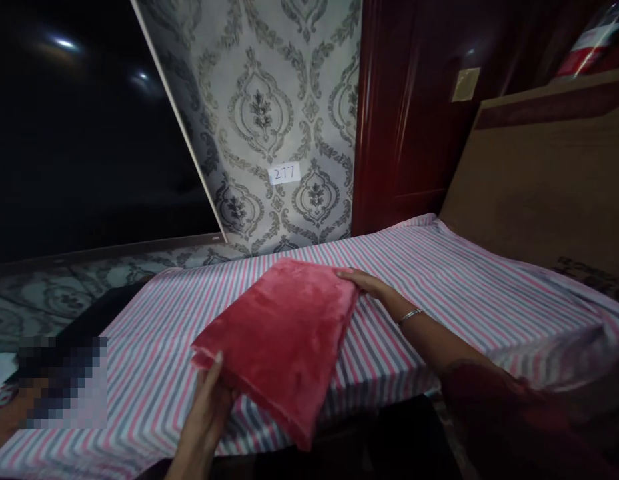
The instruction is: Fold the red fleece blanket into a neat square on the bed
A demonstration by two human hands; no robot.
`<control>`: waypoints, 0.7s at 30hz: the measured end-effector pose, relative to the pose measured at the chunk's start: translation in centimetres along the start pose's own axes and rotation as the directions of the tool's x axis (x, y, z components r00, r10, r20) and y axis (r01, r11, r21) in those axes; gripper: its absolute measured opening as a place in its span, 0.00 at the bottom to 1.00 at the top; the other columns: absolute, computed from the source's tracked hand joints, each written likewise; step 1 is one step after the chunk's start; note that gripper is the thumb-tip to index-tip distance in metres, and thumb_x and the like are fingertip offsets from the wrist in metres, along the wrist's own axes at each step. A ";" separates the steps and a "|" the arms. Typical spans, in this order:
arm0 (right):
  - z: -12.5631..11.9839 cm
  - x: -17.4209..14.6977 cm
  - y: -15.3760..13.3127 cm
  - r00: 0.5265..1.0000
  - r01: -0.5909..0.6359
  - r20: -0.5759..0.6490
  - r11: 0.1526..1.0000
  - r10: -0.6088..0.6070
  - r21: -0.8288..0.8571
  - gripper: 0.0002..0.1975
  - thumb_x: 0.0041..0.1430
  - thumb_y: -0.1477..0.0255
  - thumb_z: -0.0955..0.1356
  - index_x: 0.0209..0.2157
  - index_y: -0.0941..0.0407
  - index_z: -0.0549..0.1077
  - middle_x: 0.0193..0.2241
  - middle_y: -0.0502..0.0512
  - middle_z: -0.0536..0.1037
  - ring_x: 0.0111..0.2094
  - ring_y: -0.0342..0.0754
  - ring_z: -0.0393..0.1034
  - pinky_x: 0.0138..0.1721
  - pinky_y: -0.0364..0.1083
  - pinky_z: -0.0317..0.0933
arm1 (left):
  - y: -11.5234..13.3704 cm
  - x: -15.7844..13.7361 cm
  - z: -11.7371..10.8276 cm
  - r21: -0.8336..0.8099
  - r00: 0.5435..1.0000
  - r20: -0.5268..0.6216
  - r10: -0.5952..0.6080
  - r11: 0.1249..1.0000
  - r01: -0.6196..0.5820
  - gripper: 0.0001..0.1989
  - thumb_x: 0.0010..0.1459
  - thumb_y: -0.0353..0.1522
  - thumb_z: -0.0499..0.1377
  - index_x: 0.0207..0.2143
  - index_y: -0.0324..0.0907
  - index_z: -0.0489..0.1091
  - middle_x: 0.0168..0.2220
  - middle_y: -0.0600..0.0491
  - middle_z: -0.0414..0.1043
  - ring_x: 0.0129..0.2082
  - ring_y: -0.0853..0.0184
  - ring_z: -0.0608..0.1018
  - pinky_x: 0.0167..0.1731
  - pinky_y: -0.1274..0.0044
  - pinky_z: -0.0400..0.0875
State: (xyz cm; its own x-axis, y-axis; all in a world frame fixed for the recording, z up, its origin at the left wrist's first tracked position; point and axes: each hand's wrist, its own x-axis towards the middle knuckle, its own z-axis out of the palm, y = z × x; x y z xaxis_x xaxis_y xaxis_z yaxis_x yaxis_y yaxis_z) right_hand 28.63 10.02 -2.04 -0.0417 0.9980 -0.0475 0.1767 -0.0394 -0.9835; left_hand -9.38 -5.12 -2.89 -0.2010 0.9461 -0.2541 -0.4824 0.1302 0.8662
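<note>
A: Red blanket [282, 333], folded, lies at the bed's [464, 287] near edge, overhanging it. Which step?

B: Likely squaring the fold. Left hand [207, 407] pinches its near corner; right hand [364, 283] lies flat, fingers together, on the far corner. Next needs even smoothing.

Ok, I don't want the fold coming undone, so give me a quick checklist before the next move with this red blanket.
1. Left hand grips the near corner of the folded red blanket: ok.
2. Right hand lies flat on the blanket's far corner: ok.
3. Blanket fully supported by the striped bed sheet: not ok, its near edge hangs over the mattress side.
4. Fold edges lined up: cannot tell, lower layers hidden.
5. Sheet smooth around the blanket: ok, though rumpled at the right corner.
</note>
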 end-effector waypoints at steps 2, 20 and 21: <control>0.8 0.3 -0.3 1.000 0.026 0.006 0.999 -0.026 0.039 0.24 0.45 0.60 0.73 0.45 0.54 0.78 0.39 0.55 0.81 0.41 0.54 0.72 0.44 0.52 0.67 | -1.0 -0.1 1.0 -0.010 0.994 -0.027 0.106 0.994 -0.106 0.27 0.47 0.35 0.71 0.50 0.48 0.69 0.43 0.51 0.80 0.45 0.57 0.81 0.42 0.70 0.78; 2.6 -13.8 -1.2 0.979 0.057 -0.202 0.960 -0.001 0.274 0.45 0.47 0.59 0.75 0.64 0.50 0.59 0.54 0.59 0.73 0.47 0.56 0.73 0.45 0.52 0.68 | 10.4 10.9 6.5 0.238 0.979 0.203 -0.011 0.970 -0.039 0.33 0.43 0.30 0.67 0.55 0.41 0.68 0.42 0.47 0.81 0.35 0.58 0.83 0.38 0.69 0.79; 2.7 -14.3 -0.1 0.987 -0.051 -0.131 0.956 0.092 0.289 0.47 0.47 0.58 0.75 0.66 0.49 0.55 0.53 0.59 0.74 0.44 0.55 0.74 0.41 0.51 0.69 | 9.6 11.3 6.0 0.256 0.983 0.176 -0.041 0.967 -0.006 0.31 0.44 0.30 0.67 0.54 0.39 0.69 0.40 0.47 0.81 0.34 0.57 0.83 0.36 0.69 0.79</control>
State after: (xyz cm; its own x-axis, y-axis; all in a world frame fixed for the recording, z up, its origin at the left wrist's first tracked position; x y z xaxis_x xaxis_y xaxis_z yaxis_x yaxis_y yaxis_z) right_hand 26.59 -4.41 -1.78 0.1034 0.9880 -0.1147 -0.1135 -0.1028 -0.9882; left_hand -11.18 8.54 5.10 -0.0278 0.9775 -0.2092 -0.2472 0.1960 0.9489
